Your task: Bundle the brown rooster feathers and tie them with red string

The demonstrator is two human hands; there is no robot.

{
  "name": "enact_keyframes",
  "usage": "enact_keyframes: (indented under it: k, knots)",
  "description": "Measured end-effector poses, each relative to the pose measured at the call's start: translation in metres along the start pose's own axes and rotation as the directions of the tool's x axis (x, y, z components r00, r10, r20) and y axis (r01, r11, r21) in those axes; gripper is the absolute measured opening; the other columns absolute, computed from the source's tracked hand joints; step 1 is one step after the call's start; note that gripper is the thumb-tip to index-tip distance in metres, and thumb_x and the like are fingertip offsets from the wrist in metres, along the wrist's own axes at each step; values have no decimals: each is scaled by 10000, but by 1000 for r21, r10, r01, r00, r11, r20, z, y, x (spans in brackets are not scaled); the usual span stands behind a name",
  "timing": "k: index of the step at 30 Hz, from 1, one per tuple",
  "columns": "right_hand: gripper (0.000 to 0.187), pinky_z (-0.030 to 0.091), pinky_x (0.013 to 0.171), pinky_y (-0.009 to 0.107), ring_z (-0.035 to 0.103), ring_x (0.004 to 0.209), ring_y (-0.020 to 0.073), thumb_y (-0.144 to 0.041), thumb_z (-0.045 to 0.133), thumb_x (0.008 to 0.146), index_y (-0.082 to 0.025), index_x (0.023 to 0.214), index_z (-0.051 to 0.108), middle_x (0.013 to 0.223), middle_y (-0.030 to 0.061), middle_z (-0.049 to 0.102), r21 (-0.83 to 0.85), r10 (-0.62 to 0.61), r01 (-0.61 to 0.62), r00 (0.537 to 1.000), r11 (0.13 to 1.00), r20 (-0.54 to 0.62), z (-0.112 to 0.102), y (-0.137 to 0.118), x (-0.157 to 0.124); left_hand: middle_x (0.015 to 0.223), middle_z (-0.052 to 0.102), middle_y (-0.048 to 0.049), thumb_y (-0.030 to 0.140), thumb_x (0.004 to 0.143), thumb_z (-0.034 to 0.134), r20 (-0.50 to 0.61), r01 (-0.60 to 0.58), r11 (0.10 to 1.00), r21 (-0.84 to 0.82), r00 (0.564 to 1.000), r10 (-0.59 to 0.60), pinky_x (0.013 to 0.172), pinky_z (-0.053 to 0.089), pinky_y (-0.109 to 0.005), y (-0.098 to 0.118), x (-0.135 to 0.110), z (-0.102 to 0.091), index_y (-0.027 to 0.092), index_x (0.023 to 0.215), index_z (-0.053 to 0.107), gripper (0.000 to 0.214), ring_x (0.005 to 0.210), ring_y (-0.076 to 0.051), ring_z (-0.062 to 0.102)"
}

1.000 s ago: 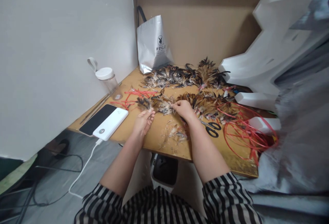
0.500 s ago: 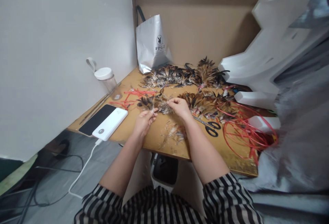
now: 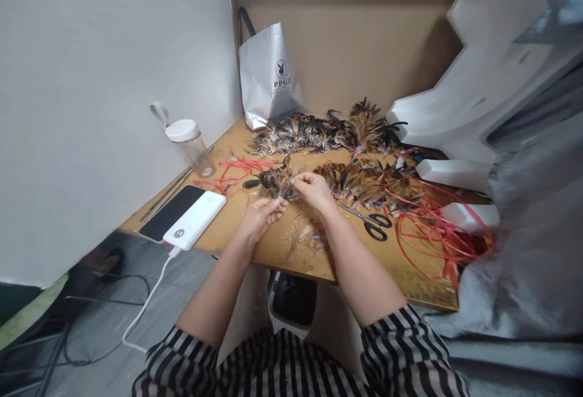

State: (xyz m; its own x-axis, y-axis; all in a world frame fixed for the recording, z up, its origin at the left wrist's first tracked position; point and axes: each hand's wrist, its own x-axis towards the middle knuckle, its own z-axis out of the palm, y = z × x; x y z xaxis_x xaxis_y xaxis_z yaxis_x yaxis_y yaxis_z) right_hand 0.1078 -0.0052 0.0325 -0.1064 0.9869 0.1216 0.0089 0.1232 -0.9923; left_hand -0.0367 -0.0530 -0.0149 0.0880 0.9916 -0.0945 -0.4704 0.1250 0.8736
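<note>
My left hand (image 3: 262,220) is closed, thumb against fingers, at the pale lower end of a small bunch of brown and black feathers (image 3: 274,183). Just right of that bunch, my right hand (image 3: 315,190) is pinched shut at the feathers' edge; what lies between its fingertips is too small to make out. A row of brown feather bunches (image 3: 359,183) lies on the table beyond my right hand. Pale loose fluff and feathers (image 3: 303,236) are scattered below both hands. Black-handled scissors (image 3: 376,227) rest to the right of my right wrist.
Red plastic strips (image 3: 243,169) lie at the left and a red tangle (image 3: 428,239) at the right. More feathers (image 3: 310,135) line the back near a silver bag (image 3: 268,78). A lidded bottle (image 3: 194,149), phone (image 3: 168,212) and white power bank (image 3: 195,220) occupy the left side.
My left hand has shifted slightly right with the feathers it holds. My right hand has moved a little left, so the two hands are closer together.
</note>
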Motion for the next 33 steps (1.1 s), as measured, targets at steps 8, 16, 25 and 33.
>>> enact_keyframes:
  k: [8,16,25,33]
  knots:
    - [377,244,386,176,384,427,35,-389,709,561,-146,834,618,641,-10,578,239,103,-182,945,954,309,0,-2,-6,757,632,-35,118,699,632,61,81,952,-296,996,-65,521,444,-109,8,-1,-5,120,788,629,90,598,-35,557]
    - [284,245,405,172,357,418,34,-365,717,557,-138,662,583,540,-27,565,188,106,-202,900,961,424,7,5,-8,722,614,-16,120,708,628,98,141,951,-274,988,-118,517,448,-94,12,-4,-3,129,800,618,93,572,-22,551]
    - [285,199,393,186,311,375,36,-398,686,586,-143,638,567,429,-66,465,108,61,-97,953,989,296,8,5,-7,759,676,-71,151,708,627,-27,6,992,-128,1000,-10,507,453,-125,2,4,-4,92,815,646,124,584,-59,591]
    - [259,340,490,199,436,458,64,-381,663,595,-143,637,570,508,-36,548,69,28,-45,973,997,230,12,5,-8,755,679,-83,234,651,690,-47,-13,999,-45,999,11,497,432,-128,3,0,0,85,805,649,218,572,-61,587]
